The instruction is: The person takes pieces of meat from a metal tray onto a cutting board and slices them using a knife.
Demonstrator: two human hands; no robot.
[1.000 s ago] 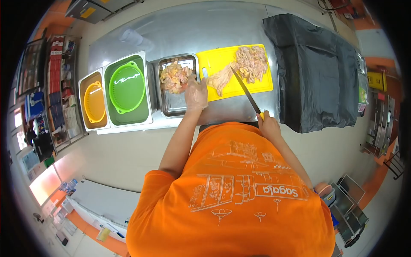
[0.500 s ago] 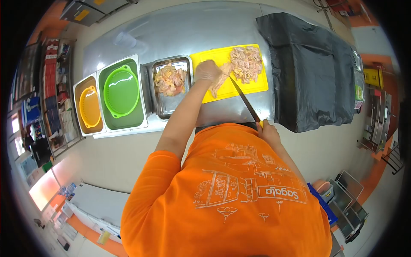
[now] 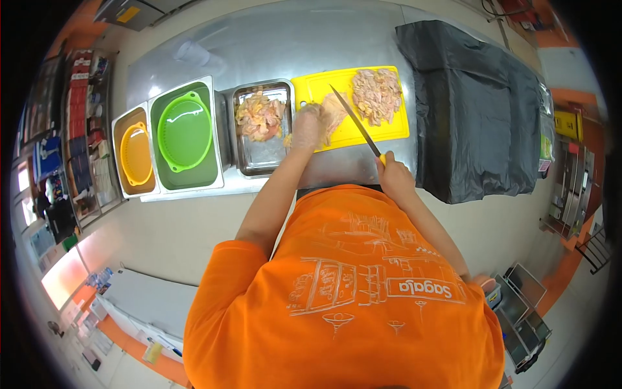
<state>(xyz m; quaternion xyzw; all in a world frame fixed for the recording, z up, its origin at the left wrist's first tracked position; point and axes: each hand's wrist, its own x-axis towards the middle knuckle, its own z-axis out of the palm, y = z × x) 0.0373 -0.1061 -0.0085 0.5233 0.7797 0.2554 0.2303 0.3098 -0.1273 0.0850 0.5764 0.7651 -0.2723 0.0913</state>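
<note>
My right hand (image 3: 396, 176) grips the yellow handle of a long knife (image 3: 358, 122), whose blade slants up and left over the yellow cutting board (image 3: 304, 91). At the board's left side is my left hand (image 3: 308, 126) in a clear plastic glove, its fingers curled against the edge of a raw chicken piece (image 3: 335, 111). That piece lies spread out left of the blade. On the board's right part sits a pile of cut raw chicken (image 3: 376, 96). More raw chicken (image 3: 260, 117) lies in a steel tray (image 3: 259, 167) left of the board.
Farther left stand steel pans with a green basket (image 3: 185, 131) and an orange basket (image 3: 136, 153). Black plastic sheeting (image 3: 479, 117) covers something on the right. A clear cup (image 3: 193, 53) lies toward the back of the steel table (image 3: 272, 39).
The knife and my right hand have moved up and left, so the tip reaches farther over the board. My left hand has shifted slightly down toward the near edge.
</note>
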